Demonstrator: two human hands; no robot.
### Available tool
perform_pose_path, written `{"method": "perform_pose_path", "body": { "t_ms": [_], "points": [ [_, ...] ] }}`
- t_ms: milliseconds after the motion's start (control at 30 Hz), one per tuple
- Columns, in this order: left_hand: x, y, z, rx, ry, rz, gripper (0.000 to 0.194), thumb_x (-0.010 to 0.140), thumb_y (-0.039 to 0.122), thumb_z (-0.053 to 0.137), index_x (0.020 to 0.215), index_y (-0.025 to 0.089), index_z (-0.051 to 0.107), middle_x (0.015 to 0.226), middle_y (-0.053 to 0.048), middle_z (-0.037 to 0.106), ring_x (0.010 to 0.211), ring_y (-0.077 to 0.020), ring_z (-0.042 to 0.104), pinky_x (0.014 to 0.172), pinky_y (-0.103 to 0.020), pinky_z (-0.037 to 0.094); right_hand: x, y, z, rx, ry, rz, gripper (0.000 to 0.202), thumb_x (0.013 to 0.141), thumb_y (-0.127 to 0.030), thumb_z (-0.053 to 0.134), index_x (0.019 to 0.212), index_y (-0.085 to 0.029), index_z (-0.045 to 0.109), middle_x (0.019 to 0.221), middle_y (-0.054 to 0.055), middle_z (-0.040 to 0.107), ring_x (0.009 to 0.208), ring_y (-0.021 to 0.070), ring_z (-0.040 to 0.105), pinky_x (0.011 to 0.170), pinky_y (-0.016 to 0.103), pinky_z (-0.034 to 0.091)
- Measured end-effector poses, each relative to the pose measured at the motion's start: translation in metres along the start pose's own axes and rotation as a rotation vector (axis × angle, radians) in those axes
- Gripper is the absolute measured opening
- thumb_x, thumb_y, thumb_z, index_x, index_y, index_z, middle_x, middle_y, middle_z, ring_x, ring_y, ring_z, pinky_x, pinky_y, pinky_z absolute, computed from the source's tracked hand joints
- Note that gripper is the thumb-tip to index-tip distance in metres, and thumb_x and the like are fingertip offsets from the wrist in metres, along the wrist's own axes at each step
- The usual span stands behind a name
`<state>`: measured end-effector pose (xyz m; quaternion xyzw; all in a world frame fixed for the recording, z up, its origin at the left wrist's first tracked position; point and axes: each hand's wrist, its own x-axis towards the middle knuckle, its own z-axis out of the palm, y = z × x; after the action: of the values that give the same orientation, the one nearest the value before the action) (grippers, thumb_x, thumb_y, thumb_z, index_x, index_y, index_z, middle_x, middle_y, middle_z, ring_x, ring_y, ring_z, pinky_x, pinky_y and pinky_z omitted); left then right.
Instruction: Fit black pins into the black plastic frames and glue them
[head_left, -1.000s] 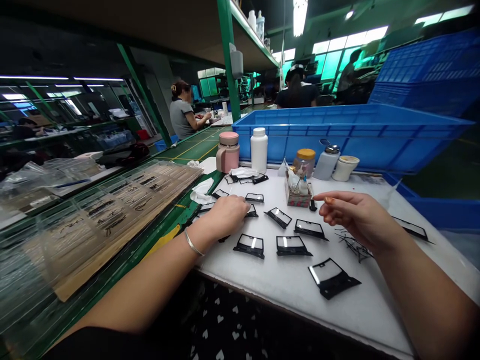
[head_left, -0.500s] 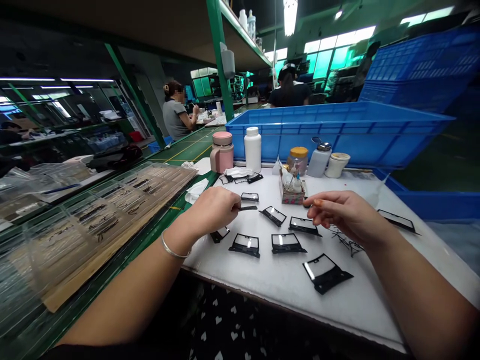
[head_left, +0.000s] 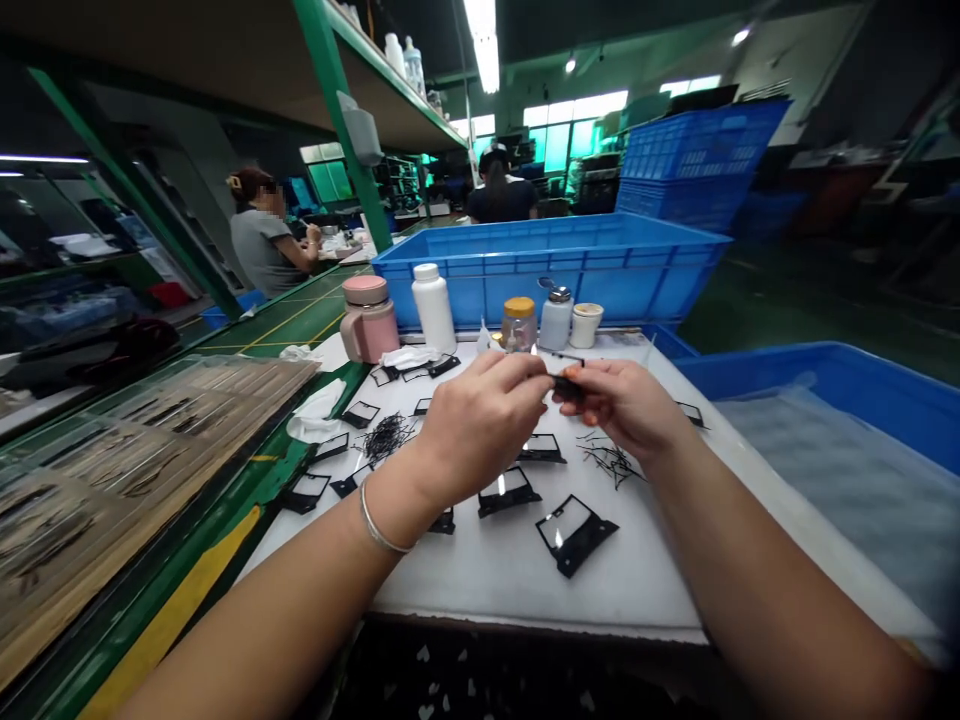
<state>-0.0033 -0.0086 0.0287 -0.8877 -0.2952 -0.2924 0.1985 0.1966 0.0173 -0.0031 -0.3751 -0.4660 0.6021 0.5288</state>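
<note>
My left hand (head_left: 484, 420) and my right hand (head_left: 622, 405) meet above the white work surface, both with closed fingers. Between them is a small black plastic frame (head_left: 568, 388), partly hidden by the fingers; its thin far edge shows just beyond them. The right fingers grip it from the right, and the left fingertips pinch its left end. Below the hands lie several similar black frames with clear openings, the nearest frame (head_left: 576, 535) at the front. A pile of thin black strips (head_left: 386, 437) lies left of my left hand; a looser bunch of strips (head_left: 613, 462) is under my right wrist.
Along the back stand a pink mug (head_left: 369, 322), a white bottle (head_left: 433, 310), a yellow-lidded jar (head_left: 519, 324), a pump bottle (head_left: 556, 318) and a small white cup (head_left: 587, 325). Behind them is a blue crate (head_left: 555, 270). A divided tray (head_left: 150, 430) lies left. Two people sit further back.
My hands were apart and have come together around a black frame. My left hand moved right from beside the frames on the table. The view has turned to the right.
</note>
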Motion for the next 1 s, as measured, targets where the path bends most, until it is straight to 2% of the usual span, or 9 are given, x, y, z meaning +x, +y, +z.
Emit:
{"method": "perform_pose_path", "body": {
  "t_ms": [67, 167, 233, 333, 467, 567, 733, 900, 1000],
  "points": [
    [0.008, 0.006, 0.010, -0.095, 0.011, -0.057, 0.017, 0.088, 0.019, 0.057, 0.103, 0.016, 0.064, 0.109, -0.007, 0.064, 0.096, -0.0199, 0.058, 0.080, -0.031, 0.049, 0.003, -0.004, -0.009, 0.088, 0.167, -0.116, 0.014, 0.076, -0.027, 0.070, 0.077, -0.013, 0.068, 0.066, 0.004, 0.071, 0.057, 0.0097, 0.067, 0.040, 0.011, 0.039],
    [0.016, 0.020, 0.036, -0.195, -0.234, -0.068, 0.010, 0.085, 0.019, 0.059, 0.090, 0.019, 0.068, 0.091, -0.004, 0.065, 0.086, -0.0199, 0.060, 0.072, -0.030, 0.048, 0.006, -0.010, -0.018, 0.187, 0.357, -0.226, 0.008, 0.081, -0.022, 0.060, 0.078, -0.015, 0.064, 0.065, 0.001, 0.071, 0.053, 0.0064, 0.066, 0.040, 0.010, 0.038],
    [0.020, 0.031, 0.056, -0.212, -0.424, -0.017, 0.012, 0.084, 0.016, 0.058, 0.087, 0.021, 0.069, 0.087, -0.004, 0.065, 0.084, -0.0211, 0.061, 0.066, -0.029, 0.047, 0.007, -0.011, -0.020, 0.217, 0.409, -0.245, 0.008, 0.081, -0.020, 0.058, 0.079, -0.015, 0.064, 0.063, 0.001, 0.071, 0.050, 0.0062, 0.064, 0.038, 0.010, 0.036],
    [0.027, 0.043, 0.077, -0.218, -0.552, 0.039, 0.018, 0.081, 0.011, 0.054, 0.087, 0.021, 0.068, 0.086, -0.005, 0.064, 0.081, -0.0217, 0.061, 0.059, -0.027, 0.044, 0.007, -0.011, -0.017, 0.225, 0.416, -0.228, 0.007, 0.080, -0.019, 0.059, 0.078, -0.014, 0.064, 0.061, 0.003, 0.070, 0.047, 0.0079, 0.063, 0.036, 0.011, 0.036],
    [0.036, 0.046, 0.087, -0.208, -0.591, 0.061, 0.018, 0.073, 0.003, 0.051, 0.073, 0.016, 0.064, 0.077, -0.007, 0.063, 0.070, -0.0209, 0.059, 0.055, -0.027, 0.041, 0.007, -0.008, -0.014, 0.230, 0.386, -0.206, 0.008, 0.079, -0.020, 0.062, 0.078, -0.013, 0.064, 0.062, 0.005, 0.071, 0.046, 0.0086, 0.063, 0.037, 0.011, 0.037],
    [0.038, 0.044, 0.090, -0.204, -0.618, 0.061, 0.020, 0.071, 0.001, 0.049, 0.071, 0.016, 0.062, 0.075, -0.007, 0.063, 0.065, -0.0194, 0.058, 0.054, -0.026, 0.039, 0.009, -0.006, -0.014, 0.247, 0.351, -0.200, 0.009, 0.079, -0.020, 0.062, 0.077, -0.012, 0.065, 0.062, 0.005, 0.071, 0.045, 0.0080, 0.061, 0.037, 0.011, 0.036],
    [0.037, 0.043, 0.094, -0.227, -0.624, 0.049, 0.018, 0.073, 0.004, 0.048, 0.073, 0.018, 0.061, 0.072, -0.004, 0.065, 0.061, -0.0176, 0.057, 0.053, -0.026, 0.034, 0.010, -0.005, -0.013, 0.257, 0.328, -0.193, 0.010, 0.080, -0.021, 0.060, 0.077, -0.012, 0.065, 0.062, 0.005, 0.070, 0.044, 0.0074, 0.060, 0.036, 0.012, 0.033],
    [0.036, 0.039, 0.095, -0.221, -0.574, -0.021, 0.018, 0.078, 0.010, 0.046, 0.069, 0.019, 0.058, 0.063, -0.005, 0.063, 0.055, -0.0215, 0.058, 0.049, -0.028, 0.025, 0.008, -0.008, -0.009, 0.215, 0.342, -0.178, 0.011, 0.078, -0.023, 0.059, 0.075, -0.013, 0.064, 0.061, 0.004, 0.069, 0.042, 0.0081, 0.059, 0.036, 0.013, 0.031],
    [0.038, 0.037, 0.096, -0.220, -0.627, -0.085, 0.019, 0.080, 0.012, 0.044, 0.075, 0.020, 0.061, 0.068, -0.006, 0.065, 0.063, -0.0235, 0.061, 0.053, -0.028, 0.028, 0.008, -0.008, -0.009, 0.196, 0.344, -0.180, 0.012, 0.077, -0.024, 0.058, 0.074, -0.013, 0.064, 0.059, 0.004, 0.068, 0.042, 0.0083, 0.059, 0.036, 0.014, 0.030]
  ]
}}
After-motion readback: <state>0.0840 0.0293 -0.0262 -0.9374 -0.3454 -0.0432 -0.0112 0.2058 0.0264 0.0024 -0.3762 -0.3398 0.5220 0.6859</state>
